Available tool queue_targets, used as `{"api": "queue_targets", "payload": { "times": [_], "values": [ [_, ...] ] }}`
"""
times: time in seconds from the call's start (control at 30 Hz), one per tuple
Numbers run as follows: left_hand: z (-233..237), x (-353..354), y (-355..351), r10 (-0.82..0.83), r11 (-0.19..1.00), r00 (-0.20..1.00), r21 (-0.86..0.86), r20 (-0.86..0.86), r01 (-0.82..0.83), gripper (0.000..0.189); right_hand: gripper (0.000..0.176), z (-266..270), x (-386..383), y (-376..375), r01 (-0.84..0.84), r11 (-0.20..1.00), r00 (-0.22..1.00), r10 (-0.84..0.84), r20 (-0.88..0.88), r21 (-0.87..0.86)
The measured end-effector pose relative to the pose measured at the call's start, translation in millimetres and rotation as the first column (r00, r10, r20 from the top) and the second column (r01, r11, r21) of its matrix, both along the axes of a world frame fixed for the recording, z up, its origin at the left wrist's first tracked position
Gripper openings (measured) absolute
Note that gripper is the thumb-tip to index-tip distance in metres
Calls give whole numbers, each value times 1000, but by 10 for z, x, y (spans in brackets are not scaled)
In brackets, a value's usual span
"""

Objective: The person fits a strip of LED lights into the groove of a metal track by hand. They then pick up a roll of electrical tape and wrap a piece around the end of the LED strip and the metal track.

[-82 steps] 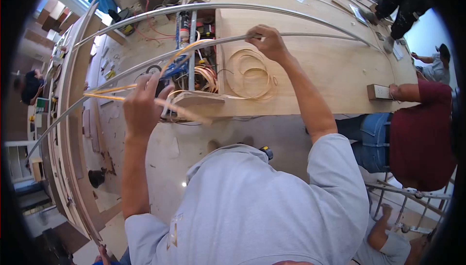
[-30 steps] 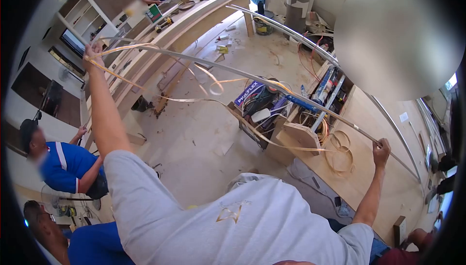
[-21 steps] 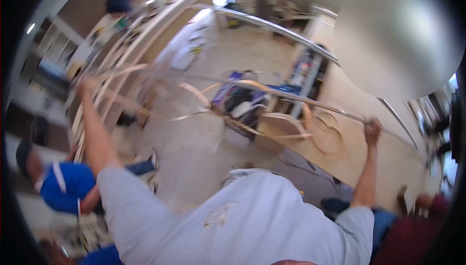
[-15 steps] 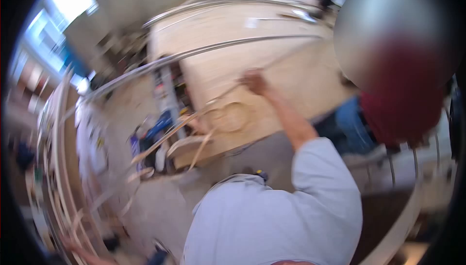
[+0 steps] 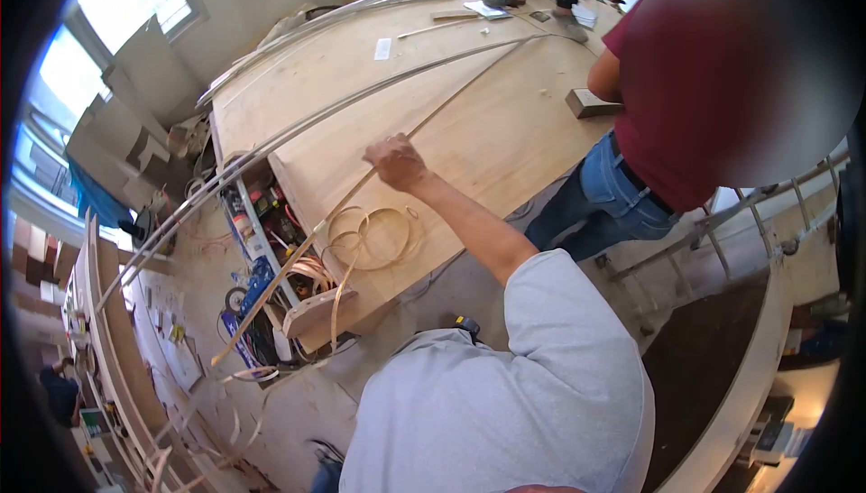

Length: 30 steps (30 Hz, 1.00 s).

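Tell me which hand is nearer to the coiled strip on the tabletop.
Right. The right hand is just beyond the coiled strip, above it in the picture; the left hand is out of view.

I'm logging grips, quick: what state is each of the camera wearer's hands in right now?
Right hand: closed, holding a long thin strip.
Left hand: out of view, cannot be told.

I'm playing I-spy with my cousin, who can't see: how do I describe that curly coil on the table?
Start at the big plywood-topped table and find its end with the open, cluttered compartment. Just beside that, near the person's right hand, lies the thin, pale wood-coloured coil. Unlike the long, silvery rail crossing the table, it curls into round, overlapping loops.
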<state>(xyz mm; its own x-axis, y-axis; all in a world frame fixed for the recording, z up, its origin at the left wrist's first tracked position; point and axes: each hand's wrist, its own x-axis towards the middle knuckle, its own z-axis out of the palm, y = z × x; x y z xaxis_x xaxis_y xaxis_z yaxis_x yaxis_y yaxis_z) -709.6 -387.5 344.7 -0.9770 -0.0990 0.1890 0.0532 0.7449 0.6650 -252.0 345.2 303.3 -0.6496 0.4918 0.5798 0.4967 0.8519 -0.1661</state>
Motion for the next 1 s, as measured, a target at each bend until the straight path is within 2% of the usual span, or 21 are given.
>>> {"api": "queue_targets", "payload": {
  "times": [0.03,0.07,0.1,0.17,0.2,0.23,0.27,0.3,0.33,0.4,0.43,0.6,0.67,0.7,0.8,0.9,0.97,1.0],
  "values": [
    [147,-64,-109,16,1000,999,24,-34,-15,45,12,-58,9,101,4,1000,999,-5,36,23],
    [255,-264,-399,41,998,996,60,-83,-36,45,15,-255,41,247,16,985,1000,-12,-27,175],
    [502,-400,-633,66,995,989,88,-134,-55,45,15,-592,43,501,7,999,999,-5,-39,53],
    [919,-688,-1110,102,982,973,178,-207,-65,45,18,-829,192,644,-34,997,997,39,-66,71],
    [1050,-786,-1289,104,969,970,243,-219,-49,45,18,-619,257,590,-13,1000,998,13,61,-6],
    [1141,-848,-1397,91,947,971,321,-222,-16,45,17,-578,285,575,12,999,995,-17,95,53],
    [1178,-913,-1421,73,913,971,407,-229,28,46,16,-405,285,475,85,995,974,-93,205,52],
    [1176,-880,-1431,58,892,967,447,-249,61,46,17,-510,230,552,37,995,991,-49,127,92],
    [1464,-466,-933,73,795,972,602,-225,80,40,20,-612,251,598,12,992,999,-18,45,125],
    [1535,-233,-549,60,857,977,512,-205,55,39,19,-696,215,565,16,999,997,-20,81,40],
    [1595,-83,-230,92,782,968,619,-234,75,40,19,-748,208,562,22,999,995,-26,93,48],
    [1576,-213,174,10,770,945,606,-326,201,46,21,-716,69,742,100,993,983,-108,151,60],
    [1515,-194,379,6,765,942,608,-337,212,47,11,-583,10,739,258,966,893,-246,376,19],
    [1556,-108,488,6,773,951,605,-308,191,48,13,-540,-4,726,338,941,818,-302,490,15],
    [1336,-325,322,10,807,962,570,-272,153,49,37,-436,-73,688,504,861,590,-404,699,72],
    [1098,-482,147,-18,814,970,560,-242,154,48,58,103,-379,229,550,828,392,-370,842,108],
    [1004,-530,128,-10,859,967,492,-256,139,46,62,-22,-466,-28,333,936,610,-304,732,111],
    [968,-545,117,-6,882,964,453,-266,130,45,55,-99,-529,-193,21,1000,820,-7,572,-17]
  ]
}}
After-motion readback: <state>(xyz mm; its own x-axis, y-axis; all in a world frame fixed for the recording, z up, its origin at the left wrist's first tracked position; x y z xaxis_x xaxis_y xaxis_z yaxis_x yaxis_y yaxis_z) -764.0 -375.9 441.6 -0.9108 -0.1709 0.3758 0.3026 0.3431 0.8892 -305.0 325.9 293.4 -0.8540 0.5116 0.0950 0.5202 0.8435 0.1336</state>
